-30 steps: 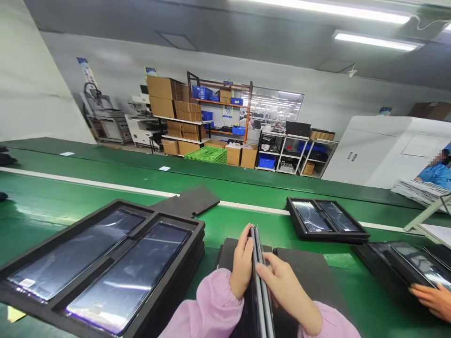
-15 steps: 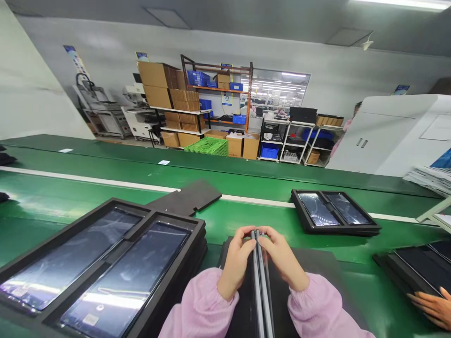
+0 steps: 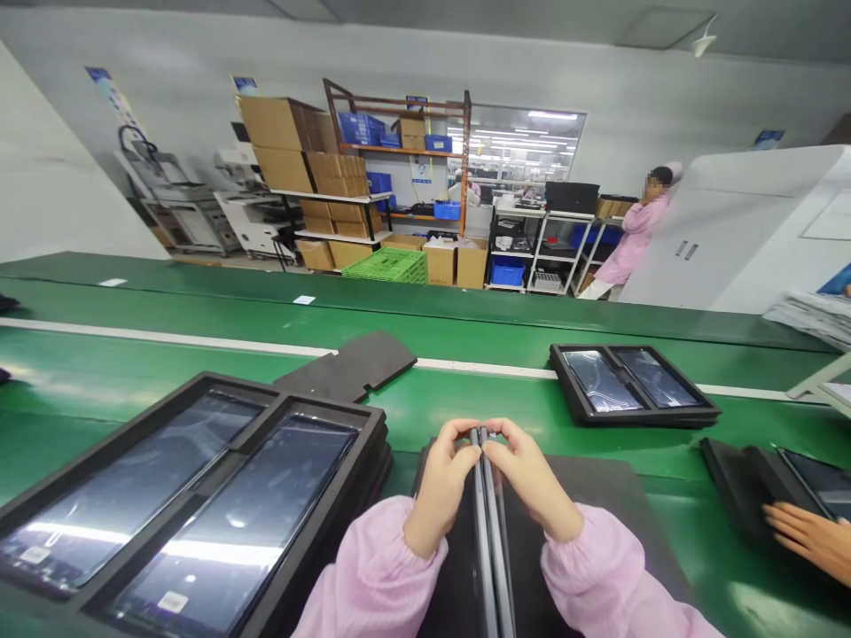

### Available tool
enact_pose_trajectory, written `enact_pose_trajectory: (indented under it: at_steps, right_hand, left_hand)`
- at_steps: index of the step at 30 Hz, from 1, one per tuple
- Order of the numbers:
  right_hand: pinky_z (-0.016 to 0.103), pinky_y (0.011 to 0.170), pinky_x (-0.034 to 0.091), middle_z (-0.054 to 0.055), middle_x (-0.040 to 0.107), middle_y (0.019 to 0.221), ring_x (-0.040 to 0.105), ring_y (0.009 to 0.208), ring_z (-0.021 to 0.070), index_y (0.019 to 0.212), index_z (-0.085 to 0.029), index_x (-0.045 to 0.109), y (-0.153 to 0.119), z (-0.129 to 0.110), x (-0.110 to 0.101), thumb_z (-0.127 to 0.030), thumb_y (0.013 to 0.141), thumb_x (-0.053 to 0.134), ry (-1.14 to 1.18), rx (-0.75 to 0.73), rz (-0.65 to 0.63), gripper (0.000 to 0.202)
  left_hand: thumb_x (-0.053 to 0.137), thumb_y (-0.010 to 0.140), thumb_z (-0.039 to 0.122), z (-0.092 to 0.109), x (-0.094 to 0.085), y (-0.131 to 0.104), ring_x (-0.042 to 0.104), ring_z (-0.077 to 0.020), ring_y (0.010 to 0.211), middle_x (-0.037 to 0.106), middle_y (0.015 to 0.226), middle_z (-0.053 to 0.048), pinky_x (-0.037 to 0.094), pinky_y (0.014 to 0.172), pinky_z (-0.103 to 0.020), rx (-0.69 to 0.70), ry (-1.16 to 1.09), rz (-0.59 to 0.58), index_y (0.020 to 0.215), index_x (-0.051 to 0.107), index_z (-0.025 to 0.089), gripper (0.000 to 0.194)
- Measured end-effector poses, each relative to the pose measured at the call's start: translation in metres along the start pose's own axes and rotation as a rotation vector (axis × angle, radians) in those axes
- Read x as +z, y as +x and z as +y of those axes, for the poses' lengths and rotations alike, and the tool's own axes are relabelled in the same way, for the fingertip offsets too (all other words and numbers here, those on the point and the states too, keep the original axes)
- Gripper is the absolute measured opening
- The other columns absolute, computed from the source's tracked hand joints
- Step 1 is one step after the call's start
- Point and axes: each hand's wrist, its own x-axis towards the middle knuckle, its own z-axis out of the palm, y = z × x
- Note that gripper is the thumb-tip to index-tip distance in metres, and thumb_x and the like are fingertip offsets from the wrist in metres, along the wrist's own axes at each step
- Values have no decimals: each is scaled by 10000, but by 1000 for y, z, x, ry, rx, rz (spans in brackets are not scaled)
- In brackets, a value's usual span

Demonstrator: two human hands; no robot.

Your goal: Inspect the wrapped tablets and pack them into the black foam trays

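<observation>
Two thin dark glass panels [image 3: 488, 549] stand on edge, pressed face to face, in front of me. My left hand [image 3: 440, 486] grips their left side near the far end. My right hand [image 3: 532, 483] grips the right side, fingertips meeting the left hand's over the top edge. Both sleeves are pink. Under the panels lies a flat black foam sheet [image 3: 598, 496] on the green belt.
A stack of black foam trays [image 3: 319, 505] with two long screens sits at my left. Another tray [image 3: 635, 412] with two screens lies on the belt [image 3: 465, 408] ahead right. A loose foam sheet [image 3: 359, 363] lies further off. A co-worker's hand [image 3: 808, 536] touches trays at right.
My right hand slid forward to the panels' far end, so both hands now pinch the top edge. The view dropped slightly. A person in pink appeared at the white cabinet.
</observation>
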Motion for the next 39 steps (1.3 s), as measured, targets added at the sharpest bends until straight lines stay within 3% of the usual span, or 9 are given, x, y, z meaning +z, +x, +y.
enact_pose_trajectory:
  at_steps: [10,23,39]
  right_hand:
    - [198,395,403,-79,521,504,455,390,77,981,-159,494,0,0,-3,-265,662,521,111,6,-92,337]
    - [183,351,366,-83,500,527,421,373,71,919,-176,453,3,5,1,-271,620,502,151,-14,-100,318]
    - [184,370,352,-88,456,561,419,409,74,940,-190,441,3,12,4,-288,654,497,171,-28,-102,307]
  left_hand:
    - [559,684,199,2,1,0,574,-179,811,626,860,-22,445,753,-308,-40,-56,-29,921,572,186,238]
    - [618,671,266,0,-2,1,584,-169,656,621,810,-24,485,643,-316,-65,-93,-51,938,596,172,284]
    - [598,685,263,-2,-3,0,583,-158,642,602,802,-7,504,611,-308,-70,-105,-42,933,577,190,259]
